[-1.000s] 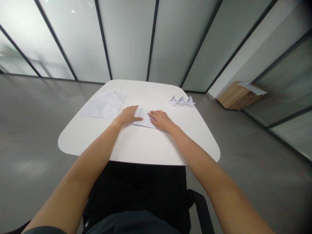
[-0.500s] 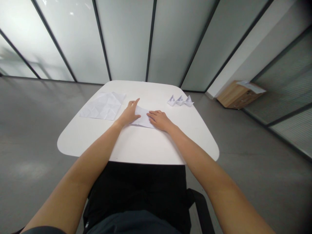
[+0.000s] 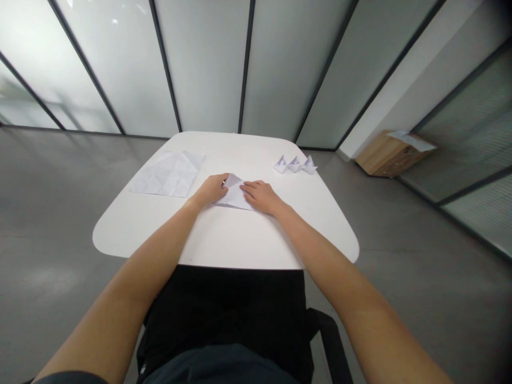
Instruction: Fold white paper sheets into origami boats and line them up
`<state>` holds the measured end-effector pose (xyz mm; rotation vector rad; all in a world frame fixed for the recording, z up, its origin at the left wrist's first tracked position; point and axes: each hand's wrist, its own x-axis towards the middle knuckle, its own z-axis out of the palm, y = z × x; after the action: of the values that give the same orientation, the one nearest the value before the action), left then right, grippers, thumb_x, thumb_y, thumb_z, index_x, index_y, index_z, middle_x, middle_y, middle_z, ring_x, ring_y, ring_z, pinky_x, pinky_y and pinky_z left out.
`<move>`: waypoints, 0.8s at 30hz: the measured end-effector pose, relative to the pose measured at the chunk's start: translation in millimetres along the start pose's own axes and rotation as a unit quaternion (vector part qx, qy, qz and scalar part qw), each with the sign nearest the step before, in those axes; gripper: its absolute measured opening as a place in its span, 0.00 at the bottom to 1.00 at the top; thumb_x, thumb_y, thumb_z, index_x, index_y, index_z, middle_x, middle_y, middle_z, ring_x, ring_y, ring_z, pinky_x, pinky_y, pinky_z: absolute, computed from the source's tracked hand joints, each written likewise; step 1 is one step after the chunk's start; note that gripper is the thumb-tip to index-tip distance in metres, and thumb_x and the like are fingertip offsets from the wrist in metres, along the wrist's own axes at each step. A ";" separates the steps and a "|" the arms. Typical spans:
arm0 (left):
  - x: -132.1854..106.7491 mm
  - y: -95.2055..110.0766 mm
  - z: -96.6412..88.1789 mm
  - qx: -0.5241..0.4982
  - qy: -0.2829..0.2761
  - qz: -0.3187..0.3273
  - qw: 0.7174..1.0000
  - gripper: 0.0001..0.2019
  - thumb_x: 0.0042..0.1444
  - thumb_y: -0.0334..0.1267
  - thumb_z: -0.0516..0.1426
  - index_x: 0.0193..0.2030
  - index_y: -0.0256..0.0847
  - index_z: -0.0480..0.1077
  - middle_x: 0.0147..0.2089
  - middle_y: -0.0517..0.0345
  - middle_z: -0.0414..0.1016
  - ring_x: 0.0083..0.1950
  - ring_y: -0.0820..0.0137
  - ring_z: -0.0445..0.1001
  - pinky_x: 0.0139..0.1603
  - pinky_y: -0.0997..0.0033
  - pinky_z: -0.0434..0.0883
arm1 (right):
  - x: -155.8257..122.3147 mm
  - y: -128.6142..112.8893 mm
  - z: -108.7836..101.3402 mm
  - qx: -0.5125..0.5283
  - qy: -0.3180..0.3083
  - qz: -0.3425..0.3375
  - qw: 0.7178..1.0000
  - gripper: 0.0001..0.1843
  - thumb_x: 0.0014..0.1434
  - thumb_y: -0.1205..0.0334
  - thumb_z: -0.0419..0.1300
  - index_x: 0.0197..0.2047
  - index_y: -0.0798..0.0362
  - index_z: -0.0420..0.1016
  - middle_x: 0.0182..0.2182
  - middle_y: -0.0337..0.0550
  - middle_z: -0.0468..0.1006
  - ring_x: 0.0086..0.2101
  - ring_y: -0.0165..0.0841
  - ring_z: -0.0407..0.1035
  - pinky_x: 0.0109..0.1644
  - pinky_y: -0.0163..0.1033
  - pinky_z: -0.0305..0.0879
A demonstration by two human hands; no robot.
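Head view: your left hand (image 3: pixel 211 191) is closing now, its fingers curling in over the near-left edge of the folded paper (image 3: pixel 236 194), where half a second ago they were spread and lifted clear. You seem to be gripping that edge between fingers and thumb, though the fingertips are partly hidden. Your right hand (image 3: pixel 260 197) is staying open and flat, pressing down on the paper's right side with its fingers pointing left.

The folded paper is lying between your hands, near the middle of the desk (image 3: pixel 224 237), and its upper flap is now rising into a sharper point toward the far edge.

Beyond your left hand, a creased sheet (image 3: pixel 168 173) is lying flat toward the far-left corner, unchanged. Three paper boats (image 3: pixel 295 165) are sitting in a tight row near the far-right corner, well apart from your right hand, and they are not moving either.

Off the desk to the right, a wooden box (image 3: pixel 384 157) is standing on the floor with loose paper (image 3: pixel 412 140) lying on top.
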<state>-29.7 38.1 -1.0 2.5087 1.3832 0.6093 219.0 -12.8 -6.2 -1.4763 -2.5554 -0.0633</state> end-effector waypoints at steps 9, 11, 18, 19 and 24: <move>-5.8 8.5 -6.5 -0.016 -0.035 0.052 0.998 0.24 0.65 0.59 0.58 0.56 0.47 0.84 0.53 0.53 0.86 0.51 0.58 0.82 0.55 0.64 0.75 | 1.8 1.8 2.6 -0.006 0.003 -0.003 1.000 0.26 0.77 0.53 0.51 0.72 0.46 0.73 0.73 0.45 0.69 0.67 0.50 0.66 0.69 0.59 0.66; -4.9 10.4 -7.0 -0.006 -0.036 0.051 0.998 0.27 0.68 0.62 0.54 0.52 0.46 0.85 0.52 0.51 0.86 0.51 0.58 0.82 0.55 0.63 0.75 | 2.4 2.2 3.1 -0.006 0.004 -0.003 1.000 0.25 0.77 0.52 0.51 0.71 0.45 0.74 0.73 0.44 0.70 0.67 0.50 0.66 0.69 0.59 0.66; -0.8 5.1 -1.4 0.027 -0.029 0.037 0.999 0.21 0.70 0.54 0.55 0.51 0.46 0.85 0.56 0.50 0.84 0.55 0.57 0.81 0.58 0.63 0.75 | 2.4 -0.6 -0.1 0.022 0.013 0.019 0.999 0.29 0.75 0.53 0.54 0.75 0.51 0.67 0.70 0.51 0.73 0.66 0.49 0.67 0.69 0.55 0.65; -1.1 4.2 -0.8 0.032 -0.029 0.040 0.998 0.20 0.69 0.54 0.57 0.53 0.46 0.85 0.57 0.51 0.84 0.55 0.58 0.81 0.59 0.63 0.75 | 2.2 -1.3 -0.5 0.023 0.014 0.024 0.999 0.31 0.75 0.53 0.54 0.77 0.53 0.64 0.69 0.53 0.74 0.66 0.49 0.67 0.69 0.55 0.65; -2.4 3.8 0.6 0.069 -0.025 0.091 0.993 0.18 0.69 0.50 0.58 0.55 0.43 0.83 0.57 0.49 0.83 0.58 0.56 0.79 0.65 0.58 0.72 | 1.2 -2.5 0.0 0.004 0.002 0.012 1.000 0.27 0.77 0.52 0.52 0.75 0.45 0.69 0.74 0.47 0.68 0.68 0.50 0.65 0.70 0.58 0.64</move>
<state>-27.7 34.1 -0.7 2.7622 1.2266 0.4946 216.3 -13.0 -5.8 -1.5017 -2.5316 -0.0524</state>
